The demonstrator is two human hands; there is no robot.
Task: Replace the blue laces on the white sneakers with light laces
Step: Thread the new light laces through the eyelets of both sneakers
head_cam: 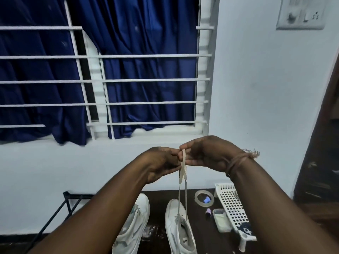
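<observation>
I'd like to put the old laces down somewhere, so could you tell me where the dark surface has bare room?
The strip behind the two sneakers' toes, towards the wall, looks bare. Between the left sneaker and right sneaker lie pale scraps. Right of them it is crowded: tape roll, small box, white basket.

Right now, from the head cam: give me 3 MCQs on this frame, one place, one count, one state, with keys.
1. Where does the tape roll lie?
A. between the right sneaker and the white basket
B. on the window sill
C. inside the left sneaker

2. How many white sneakers are in view?
A. one
B. two
C. three

3. What is the light lace doing?
A. lying loose on the floor
B. pinched by the left hand and right hand, hanging to the right sneaker
C. tied in a bow

Key: 1 A, the roll sits on the dark floor between them. 2 B, a pair lies side by side. 3 B, both strands run down into the eyelets.
</observation>
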